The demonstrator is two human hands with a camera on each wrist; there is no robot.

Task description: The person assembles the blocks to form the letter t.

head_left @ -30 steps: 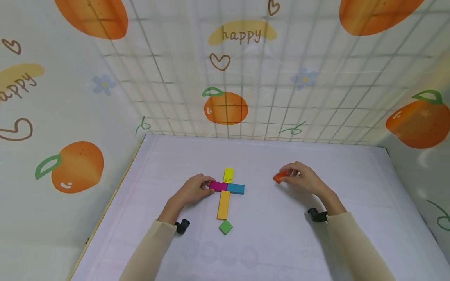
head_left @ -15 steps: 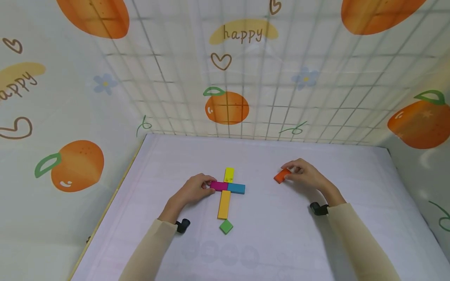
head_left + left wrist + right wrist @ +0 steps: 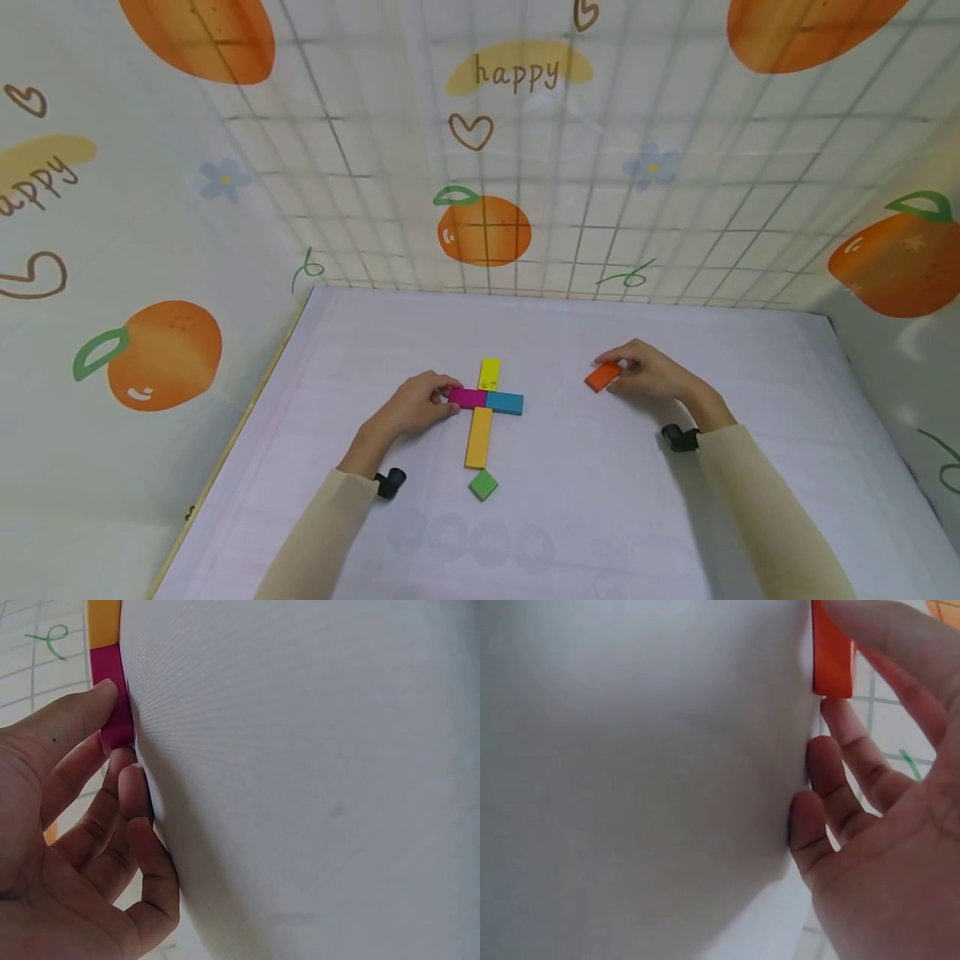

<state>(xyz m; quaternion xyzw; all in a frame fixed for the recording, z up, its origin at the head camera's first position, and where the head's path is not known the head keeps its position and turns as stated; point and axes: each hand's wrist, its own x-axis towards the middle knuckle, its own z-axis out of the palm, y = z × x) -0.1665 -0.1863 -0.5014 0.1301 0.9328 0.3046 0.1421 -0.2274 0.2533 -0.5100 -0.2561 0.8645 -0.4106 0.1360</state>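
Note:
With thumb and fingers, my left hand pinches the left end of a magenta block lying on the table. A blue block butts against its right end. Above their joint lies a yellow block; below it runs a longer amber block, with a green square block set cornerwise at its foot. Farther right, my right hand pinches an orange-red block that lies slanted, apart from the others. In the right wrist view the thumb and index finger grip this orange-red block along its sides.
The white tabletop spreads around the blocks. A printed curtain with oranges stands behind the table's far edge and at both sides. A small black device sits on each wrist.
The orange-red block has turned from a tilted pose to lying slanted with its top face showing, and my right hand has shifted slightly away from me. The left hand stays put.

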